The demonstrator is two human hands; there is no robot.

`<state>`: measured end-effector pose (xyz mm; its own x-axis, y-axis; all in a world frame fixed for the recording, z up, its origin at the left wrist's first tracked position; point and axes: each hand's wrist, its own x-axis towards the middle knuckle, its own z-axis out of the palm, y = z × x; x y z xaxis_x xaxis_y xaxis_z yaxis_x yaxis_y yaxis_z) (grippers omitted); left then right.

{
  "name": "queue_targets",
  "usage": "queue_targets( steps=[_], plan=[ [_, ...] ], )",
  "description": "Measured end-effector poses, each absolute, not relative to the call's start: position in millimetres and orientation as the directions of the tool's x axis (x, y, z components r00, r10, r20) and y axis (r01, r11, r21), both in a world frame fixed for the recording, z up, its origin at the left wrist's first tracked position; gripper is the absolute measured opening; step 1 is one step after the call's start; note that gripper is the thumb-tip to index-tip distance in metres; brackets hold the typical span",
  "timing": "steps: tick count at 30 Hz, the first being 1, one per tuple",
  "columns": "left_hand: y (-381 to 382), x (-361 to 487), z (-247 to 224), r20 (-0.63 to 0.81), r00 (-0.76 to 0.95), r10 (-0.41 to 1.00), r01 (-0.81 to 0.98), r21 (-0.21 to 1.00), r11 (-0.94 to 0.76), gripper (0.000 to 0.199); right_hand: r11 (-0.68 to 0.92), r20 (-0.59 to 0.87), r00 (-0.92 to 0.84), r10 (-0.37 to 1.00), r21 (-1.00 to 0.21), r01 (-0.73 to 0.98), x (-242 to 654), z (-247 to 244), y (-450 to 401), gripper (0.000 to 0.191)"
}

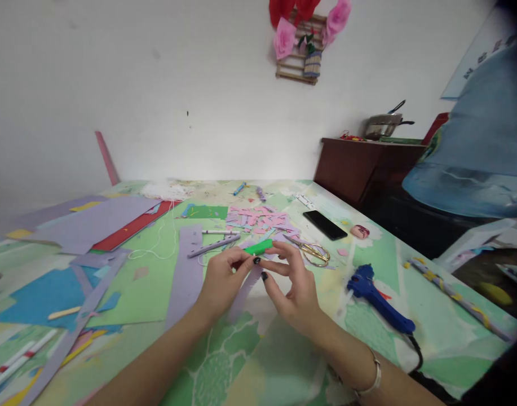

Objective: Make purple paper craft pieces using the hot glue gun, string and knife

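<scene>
A bright green rod-like piece (259, 247) lies across my fingertips above the middle of the table. My left hand (226, 279) has its thumb and fingers pinched together at the top of a pale purple paper strip (243, 293), which hangs toward me. My right hand (292, 282) touches the green piece with its fingertips, its thumb apart below. Just beyond lie a purple stick (213, 246) and a white stick (220, 232). Gold-handled scissors (315, 254) rest right of the green piece, near a heap of pink paper scraps (258, 220).
A blue glue gun (380, 299), a black phone (325, 224) and a wrapped purple stick (456, 296) lie to the right. Coloured sheets (101, 220), blue paper (42, 296) and white string (157, 248) cover the left. A large water bottle (473, 146) stands beyond the right edge.
</scene>
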<state>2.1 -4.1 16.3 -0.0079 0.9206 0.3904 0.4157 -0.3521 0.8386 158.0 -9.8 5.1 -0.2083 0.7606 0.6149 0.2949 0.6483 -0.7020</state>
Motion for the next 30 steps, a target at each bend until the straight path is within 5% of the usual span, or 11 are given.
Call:
queue_targets(
  steps=[9,16,30],
  plan=[
    [-2,4,15,0.297,0.017,0.955,0.328,0.9,-0.286,0.024,0.484,0.478,-0.126,0.869,-0.874,0.024,160,3,-2,0.04],
    [-3,4,16,0.289,0.04,0.956,0.312,0.906,-0.287,0.024,0.596,0.585,-0.115,0.803,-0.78,0.192,162,9,6,0.011],
    [-2,3,15,0.277,0.085,0.957,0.317,0.903,-0.29,0.02,0.665,0.641,-0.194,0.743,-0.671,0.329,161,9,7,0.009]
  ],
)
